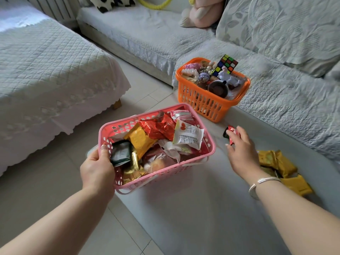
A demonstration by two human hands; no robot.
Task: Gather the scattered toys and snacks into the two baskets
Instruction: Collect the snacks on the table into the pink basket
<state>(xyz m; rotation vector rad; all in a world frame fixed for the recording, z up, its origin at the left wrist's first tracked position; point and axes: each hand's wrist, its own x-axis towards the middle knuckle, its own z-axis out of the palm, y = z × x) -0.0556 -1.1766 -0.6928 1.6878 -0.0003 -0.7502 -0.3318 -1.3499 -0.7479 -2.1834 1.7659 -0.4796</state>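
My left hand (98,169) grips the near left rim of a pink basket (209,144) full of snack packets, red, yellow, white and dark green. To its right, my right hand (242,150) holds a small red and black snack packet (232,132) in its fingers, just above the grey sofa seat. Several yellow snack packets (287,168) lie on the seat right of that wrist. Farther back an orange basket (206,105) stands on the seat, filled with toys, among them a puzzle cube (226,65) and a dark cup.
A grey quilted sofa (276,100) runs along the right and back, with a pink plush toy (202,13) at the far end. A covered bed or bench (46,70) fills the left. Tiled floor (55,181) lies between them.
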